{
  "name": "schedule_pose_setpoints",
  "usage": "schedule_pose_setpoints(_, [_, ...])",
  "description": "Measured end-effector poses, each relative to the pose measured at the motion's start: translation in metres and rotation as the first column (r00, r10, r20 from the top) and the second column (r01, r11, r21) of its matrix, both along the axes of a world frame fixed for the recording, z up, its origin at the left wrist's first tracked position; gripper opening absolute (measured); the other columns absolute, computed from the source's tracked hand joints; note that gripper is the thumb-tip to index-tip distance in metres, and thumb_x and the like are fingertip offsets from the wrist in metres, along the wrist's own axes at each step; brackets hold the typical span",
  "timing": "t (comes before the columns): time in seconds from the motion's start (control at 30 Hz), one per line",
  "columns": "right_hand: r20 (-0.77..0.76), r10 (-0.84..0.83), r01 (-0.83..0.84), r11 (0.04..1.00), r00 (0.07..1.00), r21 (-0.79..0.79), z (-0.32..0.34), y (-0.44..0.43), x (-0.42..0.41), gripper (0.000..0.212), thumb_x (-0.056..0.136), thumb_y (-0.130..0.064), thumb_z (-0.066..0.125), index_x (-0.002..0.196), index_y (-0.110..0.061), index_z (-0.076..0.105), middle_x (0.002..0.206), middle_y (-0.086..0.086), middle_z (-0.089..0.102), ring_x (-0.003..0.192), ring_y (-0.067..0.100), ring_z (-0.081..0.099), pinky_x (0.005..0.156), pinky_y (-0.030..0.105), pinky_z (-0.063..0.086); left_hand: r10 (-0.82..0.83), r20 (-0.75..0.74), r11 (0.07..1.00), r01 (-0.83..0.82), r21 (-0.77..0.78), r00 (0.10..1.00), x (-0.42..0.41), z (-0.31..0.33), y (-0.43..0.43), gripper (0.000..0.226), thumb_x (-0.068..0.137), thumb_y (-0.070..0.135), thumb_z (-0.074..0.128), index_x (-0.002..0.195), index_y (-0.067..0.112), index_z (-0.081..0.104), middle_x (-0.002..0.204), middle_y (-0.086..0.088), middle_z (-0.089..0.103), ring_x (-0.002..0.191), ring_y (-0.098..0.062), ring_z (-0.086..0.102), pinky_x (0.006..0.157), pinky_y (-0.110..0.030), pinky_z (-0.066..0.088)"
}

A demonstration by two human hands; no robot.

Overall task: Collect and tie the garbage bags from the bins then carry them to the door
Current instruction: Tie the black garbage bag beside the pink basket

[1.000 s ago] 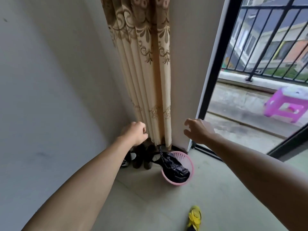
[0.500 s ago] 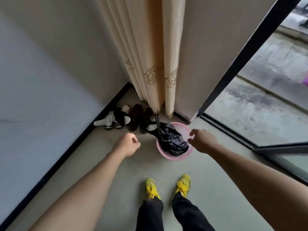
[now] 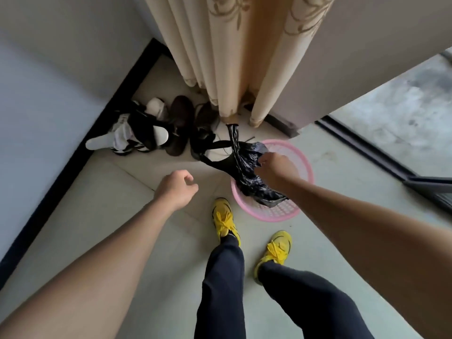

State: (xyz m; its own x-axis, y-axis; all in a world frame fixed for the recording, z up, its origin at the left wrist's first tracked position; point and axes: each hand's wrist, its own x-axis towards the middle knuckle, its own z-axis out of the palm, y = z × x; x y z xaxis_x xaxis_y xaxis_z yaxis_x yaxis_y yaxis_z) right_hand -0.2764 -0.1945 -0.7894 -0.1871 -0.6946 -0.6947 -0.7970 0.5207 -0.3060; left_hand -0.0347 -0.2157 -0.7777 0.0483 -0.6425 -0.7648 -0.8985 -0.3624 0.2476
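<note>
A black garbage bag (image 3: 247, 172) sits crumpled in a small pink mesh bin (image 3: 281, 211) on the floor, its long handles trailing left toward the shoes. My right hand (image 3: 275, 167) is down on the bag's top edge with fingers curled against the plastic; whether they pinch it is hidden. My left hand (image 3: 177, 188) hovers over the bare floor left of the bin, loosely fisted and holding nothing.
Several shoes (image 3: 151, 133) are piled in the corner behind the bin, under a beige curtain (image 3: 234, 57). A wall with a black skirting (image 3: 73, 155) runs along the left. A sliding door track (image 3: 362, 145) and balcony floor lie to the right. My yellow shoes (image 3: 225, 218) stand next to the bin.
The view tilted down and came closer to the bin. My right hand dropped from the bin's rim onto the bag. My left hand lowered and stayed loosely closed.
</note>
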Motion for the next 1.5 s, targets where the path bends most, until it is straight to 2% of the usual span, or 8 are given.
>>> schedule_pose_setpoints(0.1, [0.004, -0.018, 0.017, 1.0, 1.0, 0.023, -0.053, -0.007, 0.011, 0.01, 0.081, -0.016, 0.056, 0.091, -0.018, 0.056, 0.089, 0.007, 0.059, 0.083, 0.026, 0.053, 0.054, 0.027, 0.032, 0.024, -0.013, 1.0, -0.024, -0.011, 1.0, -0.002, -0.052, -0.021, 0.035, 0.087, 0.026, 0.062, 0.121, 0.019, 0.057, 0.12, -0.006, 0.06, 0.101, -0.025, 0.058, 0.079, -0.029, 0.045])
schedule_pose_setpoints(0.27, [0.023, 0.035, -0.036, 0.999, 0.999, 0.04, -0.125, -0.004, 0.011, 0.072, 0.082, -0.028, 0.066, 0.146, -0.024, 0.033, 0.144, 0.007, 0.044, 0.127, 0.029, 0.045, 0.09, 0.039, 0.045, 0.194, -0.149, 0.977, -0.205, -0.064, 0.97, -0.024, -0.127, -0.052, 0.065, 0.085, 0.017, 0.063, 0.143, 0.027, 0.036, 0.148, -0.002, 0.039, 0.126, -0.024, 0.046, 0.086, -0.028, 0.038])
schedule_pose_setpoints(0.37, [0.005, 0.101, -0.101, 0.993, 0.995, 0.061, -0.153, 0.011, 0.01, 0.061, 0.082, -0.039, 0.069, 0.138, -0.025, 0.047, 0.149, 0.006, 0.035, 0.133, 0.029, 0.036, 0.095, 0.042, 0.044, 0.274, -0.222, 0.961, -0.274, 0.029, 0.936, -0.04, -0.156, -0.058, 0.075, 0.083, 0.01, 0.066, 0.147, 0.027, 0.031, 0.149, -0.002, 0.037, 0.13, -0.024, 0.043, 0.09, -0.026, 0.037])
schedule_pose_setpoints(0.47, [0.001, 0.075, -0.075, 0.996, 0.997, 0.048, -0.165, 0.038, 0.001, 0.039, 0.082, -0.045, 0.065, 0.114, -0.023, 0.066, 0.139, 0.004, 0.044, 0.125, 0.029, 0.041, 0.088, 0.039, 0.047, 0.319, -0.271, 0.947, -0.313, 0.067, 0.908, -0.055, -0.168, -0.049, 0.04, 0.083, 0.011, 0.065, 0.121, 0.02, 0.06, 0.118, -0.008, 0.063, 0.105, -0.026, 0.061, 0.083, -0.027, 0.05])
schedule_pose_setpoints(0.63, [-0.058, -0.125, 0.129, 0.989, 0.991, 0.078, -0.135, 0.084, -0.032, 0.036, 0.082, -0.034, 0.067, 0.115, -0.02, 0.068, 0.124, 0.005, 0.055, 0.11, 0.028, 0.055, 0.076, 0.033, 0.046, 0.31, -0.268, 0.946, -0.324, -0.007, 0.912, -0.062, -0.124, -0.022, 0.01, 0.089, 0.018, 0.06, 0.089, 0.01, 0.065, 0.059, -0.005, 0.056, 0.051, -0.016, 0.052, 0.047, -0.02, 0.04])
schedule_pose_setpoints(0.83, [-0.01, -0.331, 0.331, 0.94, 0.943, 0.083, -0.062, 0.12, -0.065, 0.019, 0.079, -0.022, 0.068, 0.098, -0.023, 0.07, 0.088, 0.004, 0.069, 0.085, 0.029, 0.065, 0.07, 0.033, 0.051, 0.307, -0.275, 0.939, -0.337, -0.068, 0.911, -0.055, -0.05, 0.01, 0.036, 0.087, 0.02, 0.064, 0.119, 0.004, 0.061, 0.067, -0.008, 0.057, 0.052, -0.017, 0.052, 0.053, -0.021, 0.039])
schedule_pose_setpoints(1.13, [0.076, -0.397, 0.403, 0.906, 0.915, -0.13, 0.058, 0.168, -0.067, 0.035, 0.072, 0.005, 0.047, 0.076, -0.026, 0.063, 0.077, 0.011, 0.07, 0.07, 0.033, 0.061, 0.064, 0.037, 0.052, 0.309, -0.487, 0.854, -0.463, -0.235, 0.817, -0.047, 0.083, 0.085, 0.022, 0.082, 0.03, 0.061, 0.063, 0.018, 0.057, 0.041, 0.009, 0.044, 0.053, -0.02, 0.04, 0.055, -0.03, 0.034])
schedule_pose_setpoints(1.5, [0.064, -0.463, 0.456, 0.824, 0.884, -0.336, 0.106, 0.224, -0.012, 0.025, 0.068, 0.007, 0.047, 0.08, -0.006, 0.064, 0.077, 0.014, 0.067, 0.077, 0.035, 0.061, 0.068, 0.04, 0.051, 0.255, -0.644, 0.784, -0.544, -0.299, 0.721, 0.02, 0.18, 0.134, 0.034, 0.086, 0.023, 0.057, 0.056, 0.017, 0.044, 0.047, 0.011, 0.03, 0.05, -0.017, 0.024, 0.05, -0.03, 0.021])
